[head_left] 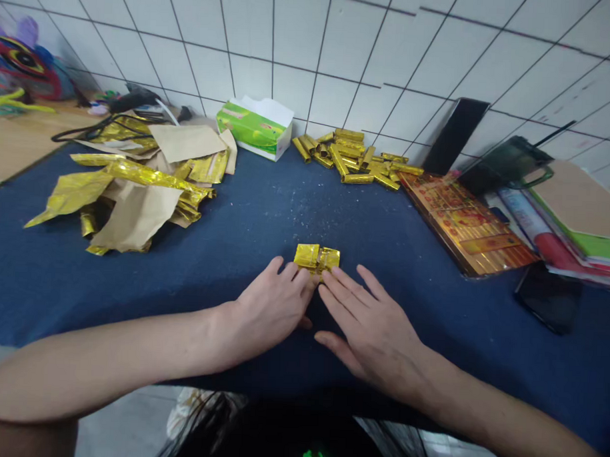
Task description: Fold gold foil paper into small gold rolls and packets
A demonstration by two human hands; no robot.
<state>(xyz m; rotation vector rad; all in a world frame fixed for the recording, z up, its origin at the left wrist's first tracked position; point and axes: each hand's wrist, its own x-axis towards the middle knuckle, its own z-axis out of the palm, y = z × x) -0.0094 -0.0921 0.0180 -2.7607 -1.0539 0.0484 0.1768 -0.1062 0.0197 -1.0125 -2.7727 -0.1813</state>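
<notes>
A small piece of gold foil paper (308, 255) lies on the blue tabletop in front of me, creased down the middle into two shiny halves. My left hand (275, 304) is closed, its fingers curled down onto the near edge of the paper; its fingertips are partly hidden. Stretched out flat, my right hand (369, 324) touches the paper's near right side with its fingertips, thumb apart. The foil's near edge is covered by the fingers.
At left is a heap of gold foil and brown paper (140, 209). Behind stand a green tissue box (253, 130) and rolled gold tubes (352, 157). On the right are a packet of gold-and-red paper (470, 227), a dark mug (507, 165) and a phone (547, 297).
</notes>
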